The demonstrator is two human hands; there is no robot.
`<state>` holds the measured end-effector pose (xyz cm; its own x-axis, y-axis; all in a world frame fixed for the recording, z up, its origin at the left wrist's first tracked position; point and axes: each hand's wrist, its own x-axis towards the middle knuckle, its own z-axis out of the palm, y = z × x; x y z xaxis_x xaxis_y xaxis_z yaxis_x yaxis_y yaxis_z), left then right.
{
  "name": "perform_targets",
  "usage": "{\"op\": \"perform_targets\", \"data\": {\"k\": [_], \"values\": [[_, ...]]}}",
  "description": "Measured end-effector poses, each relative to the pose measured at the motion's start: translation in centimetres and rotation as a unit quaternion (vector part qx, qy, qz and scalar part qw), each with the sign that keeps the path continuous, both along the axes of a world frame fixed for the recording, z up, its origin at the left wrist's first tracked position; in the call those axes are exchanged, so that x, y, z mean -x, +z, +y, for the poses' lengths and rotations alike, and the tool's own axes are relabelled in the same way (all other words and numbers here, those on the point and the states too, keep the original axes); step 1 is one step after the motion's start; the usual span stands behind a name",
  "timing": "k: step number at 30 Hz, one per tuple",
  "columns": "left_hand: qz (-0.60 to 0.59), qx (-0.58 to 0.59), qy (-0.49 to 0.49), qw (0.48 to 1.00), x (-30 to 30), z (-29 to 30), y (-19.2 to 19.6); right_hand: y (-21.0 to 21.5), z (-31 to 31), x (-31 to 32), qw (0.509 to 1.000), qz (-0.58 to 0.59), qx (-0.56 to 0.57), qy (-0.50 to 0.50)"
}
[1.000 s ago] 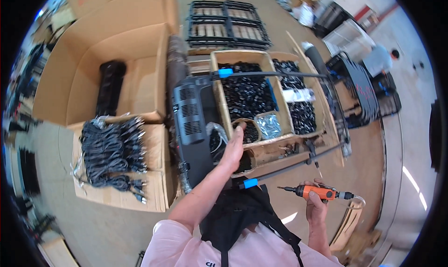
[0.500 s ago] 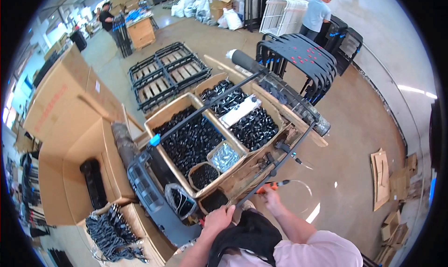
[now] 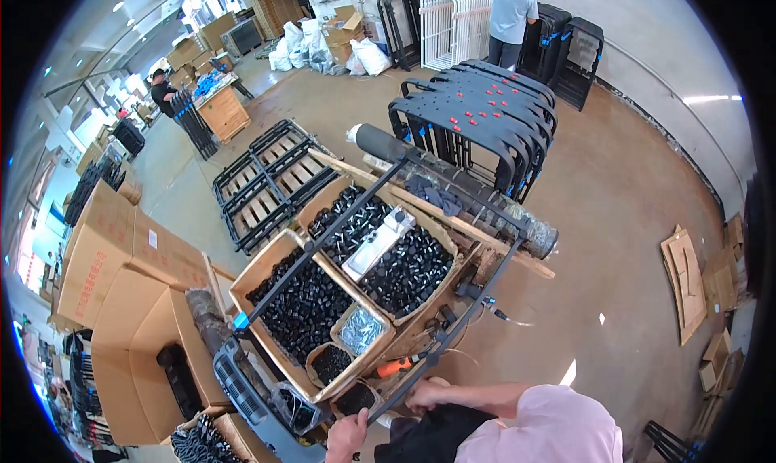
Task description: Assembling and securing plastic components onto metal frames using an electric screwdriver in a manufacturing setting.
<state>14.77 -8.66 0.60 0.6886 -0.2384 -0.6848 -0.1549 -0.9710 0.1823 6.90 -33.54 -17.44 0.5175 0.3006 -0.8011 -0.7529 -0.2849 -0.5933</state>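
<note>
The left hand [image 3: 346, 437] is at the near end of the black tube frame [image 3: 349, 215], with its fingers curled by the bar; how firmly they hold it, I cannot tell. The right hand [image 3: 424, 394] is bent beside the same near bar, but its fingertips are hidden, so I cannot tell if they pinch something. This near bar runs between the hands and the orange screwdriver [image 3: 394, 367], which lies at the near edge of the wooden bench [image 3: 408, 346]. The frame spans the bench, and its far bar crosses over the left carton [image 3: 238, 289], with a blue connector [image 3: 241, 321] at the end.

At the near right corner of this carton are silver screws [image 3: 361, 330], and nearer, small black parts [image 3: 331, 363]. The right carton [image 3: 449, 249] carries a white box [image 3: 378, 243] upon black fittings. On the left stands a grey plastic housing [image 3: 250, 390]. Past the far edge of the bench there is a rack of black panels [image 3: 477, 107] and, farther, a person in a light blue shirt [image 3: 511, 18].
</note>
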Motion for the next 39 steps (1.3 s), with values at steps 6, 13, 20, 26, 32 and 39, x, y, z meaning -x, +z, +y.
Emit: {"op": "perform_targets", "data": {"k": [6,13,20,26,32,39], "values": [[-0.017,-0.021,0.03,0.999,0.2,-0.9,1.6,15.2,-8.9,-2.2,0.919,-0.247,-0.098,0.291],[-0.401,0.225,0.079,0.884,3.0,-1.9,3.0,23.7,-11.4,-23.3,0.879,-0.458,0.108,0.082],[-0.075,0.217,0.342,0.911,14.1,-2.8,0.4,19.1,-4.3,-40.5,0.656,-0.697,0.278,0.084],[0.024,0.564,0.717,0.409,12.8,-2.0,-1.1,18.4,0.0,-48.0,0.709,-0.515,0.362,0.317],[-0.009,0.603,0.761,0.238,9.4,-2.4,-3.4,15.6,0.6,-49.8,0.758,-0.491,0.333,0.272],[-0.047,0.559,0.774,0.295,13.0,-3.4,2.1,24.8,0.5,-45.0,0.739,-0.582,0.236,0.244]]}}
